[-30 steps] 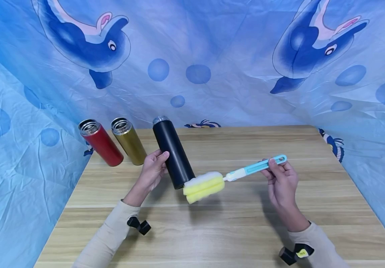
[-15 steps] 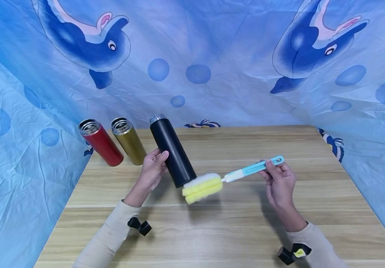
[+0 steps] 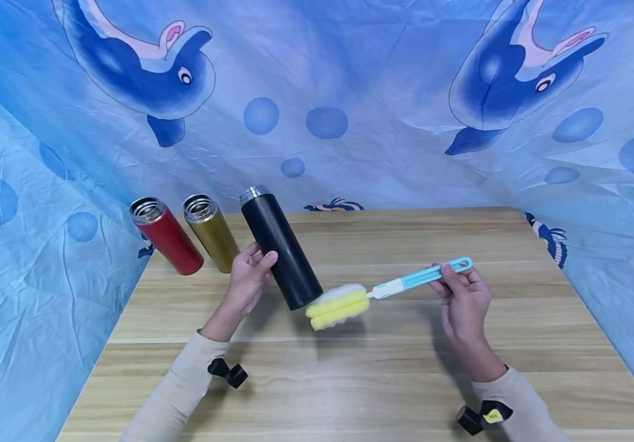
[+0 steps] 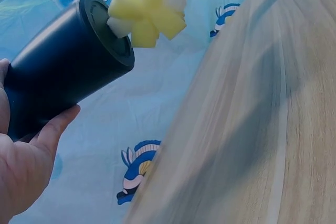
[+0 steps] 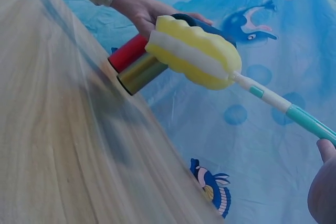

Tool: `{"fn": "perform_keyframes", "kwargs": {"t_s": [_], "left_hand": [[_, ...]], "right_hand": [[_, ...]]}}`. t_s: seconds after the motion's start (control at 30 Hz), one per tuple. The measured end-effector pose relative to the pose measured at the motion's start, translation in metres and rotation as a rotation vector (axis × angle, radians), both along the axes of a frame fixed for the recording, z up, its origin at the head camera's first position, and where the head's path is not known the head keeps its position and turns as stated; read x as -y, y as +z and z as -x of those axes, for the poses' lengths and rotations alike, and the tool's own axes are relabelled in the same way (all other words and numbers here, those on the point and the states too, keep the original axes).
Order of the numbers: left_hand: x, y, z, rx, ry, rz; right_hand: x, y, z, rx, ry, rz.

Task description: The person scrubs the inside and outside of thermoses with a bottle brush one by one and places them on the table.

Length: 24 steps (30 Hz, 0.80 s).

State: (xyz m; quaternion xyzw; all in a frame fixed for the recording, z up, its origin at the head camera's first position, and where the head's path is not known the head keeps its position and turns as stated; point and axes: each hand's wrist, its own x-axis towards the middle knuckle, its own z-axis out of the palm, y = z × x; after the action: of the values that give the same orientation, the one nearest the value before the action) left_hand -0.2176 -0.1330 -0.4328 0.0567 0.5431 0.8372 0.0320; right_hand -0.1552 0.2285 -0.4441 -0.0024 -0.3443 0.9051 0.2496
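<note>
My left hand (image 3: 249,279) grips a black thermos bottle (image 3: 280,245) around its middle, lifted off the table and tilted, its steel mouth up and away. With fingers and thumb my right hand (image 3: 464,304) pinches the turquoise handle of a bottle brush (image 3: 339,305). The brush's yellow and white sponge head points left, right at the bottle's base. In the left wrist view the sponge (image 4: 147,6) overlaps the edge of the dark bottom (image 4: 107,30). Seen from the right wrist, the sponge (image 5: 194,53) hides most of the black bottle.
A red bottle (image 3: 170,239) and a gold bottle (image 3: 214,236) stand uncapped side by side at the table's back left. The wooden table (image 3: 317,380) reaches a blue dolphin-print curtain (image 3: 383,153) behind. Dark wrist cameras sit on both sleeves.
The black bottle's mouth has swung a little to the left while its base stays near the sponge. The brush has shifted slightly left, then back right, and its sponge has turned somewhat.
</note>
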Motion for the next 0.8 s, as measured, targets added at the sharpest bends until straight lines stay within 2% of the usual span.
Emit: {"fn": "perform_keyframes", "kwargs": {"t_s": [0.23,0.5,0.7,0.8], "left_hand": [[0.002,0.003,0.000,-0.053,0.020,0.057],[0.009,0.004,0.004,-0.086,0.088,0.157],[0.016,0.001,0.008,-0.136,0.127,0.302],[0.018,0.001,0.009,-0.162,0.145,0.347]], "right_hand": [[-0.005,0.005,0.001,-0.003,0.005,0.018],[-0.008,0.012,0.002,0.037,-0.001,-0.003],[-0.014,0.019,0.003,0.016,-0.018,0.026],[-0.019,0.021,0.004,0.009,-0.031,0.011]]}}
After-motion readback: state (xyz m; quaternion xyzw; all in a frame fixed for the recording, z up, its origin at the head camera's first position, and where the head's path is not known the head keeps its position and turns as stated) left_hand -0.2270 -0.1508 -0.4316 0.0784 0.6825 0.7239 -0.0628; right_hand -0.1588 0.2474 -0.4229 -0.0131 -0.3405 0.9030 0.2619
